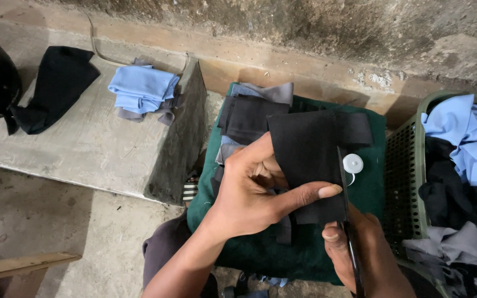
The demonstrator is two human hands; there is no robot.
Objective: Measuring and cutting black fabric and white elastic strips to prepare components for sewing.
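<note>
Head view. We see our left hand (249, 190) holding a black cloth piece (310, 160) over a green cloth pad (374, 193) that lies across our lap; the grip is closed on the piece, thumb (305, 194) stretched along its front, the other fingers folded behind it. Our right hand (368, 256) comes up from the pad's lower right corner, its grip closed around the handles of dark scissors (348, 221). The blades run upward along the right edge of the black piece; whether they stand apart or together we cannot tell. Just right of the blades, a round white disc (353, 163) with a small loop rests on the pad near its right edge. At the pad's upper left corner lies a stack of black and grey cut pieces (252, 113). To the right of the pad stands a green plastic basket (401, 165) holding blue, black and grey cloth. To the left, a concrete slab (95, 143) carries folded light-blue cloth (142, 88) near its far right corner and a black cloth (56, 83) toward its left edge. A stained concrete wall (332, 33) runs along the top.
</note>
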